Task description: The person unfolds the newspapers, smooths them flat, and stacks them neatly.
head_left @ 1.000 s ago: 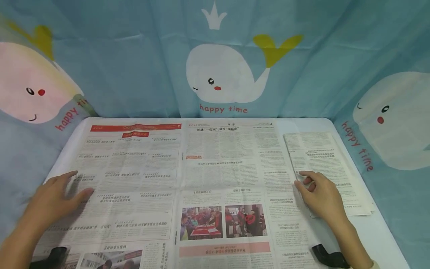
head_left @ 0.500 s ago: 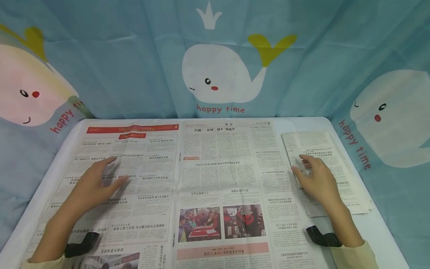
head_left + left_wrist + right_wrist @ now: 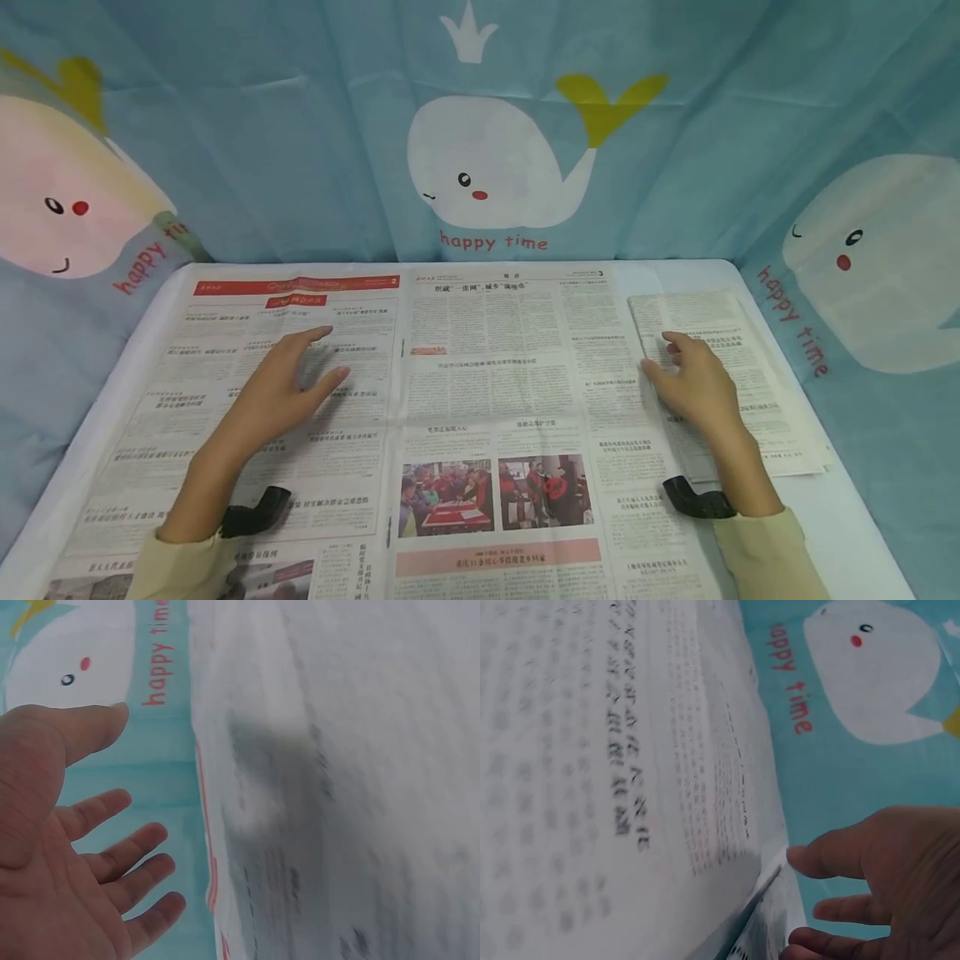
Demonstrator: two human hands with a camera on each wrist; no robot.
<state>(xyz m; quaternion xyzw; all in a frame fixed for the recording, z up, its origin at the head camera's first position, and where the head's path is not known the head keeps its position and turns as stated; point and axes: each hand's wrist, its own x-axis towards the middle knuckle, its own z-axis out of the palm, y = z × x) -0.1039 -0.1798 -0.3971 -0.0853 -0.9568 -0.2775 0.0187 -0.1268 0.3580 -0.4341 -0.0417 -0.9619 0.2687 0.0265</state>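
Observation:
A newspaper [image 3: 495, 400] lies spread flat across the table, its two pages side by side. Over its left page hovers my left hand [image 3: 277, 392], thumb and fingers apart and holding nothing; the left wrist view shows this hand [image 3: 82, 847] with its fingers spread. At the right a folded stack of newspaper [image 3: 757, 400] lies beside the open sheet. My right hand [image 3: 697, 387] is over the stack's left edge, fingers loosely bent, with nothing between them. In the right wrist view the right hand [image 3: 900, 877] appears near the paper's edge; whether it touches is unclear.
A white table [image 3: 862, 508] shows around the papers. Behind it and at both sides hangs a blue curtain [image 3: 300, 167] printed with whales. Black curved pieces sit at my left wrist [image 3: 258, 512] and right wrist [image 3: 697, 498].
My left hand has moved right and forward from the left page's outer edge toward the page's middle. The right hand has shifted slightly forward and left. The newspapers lie as before.

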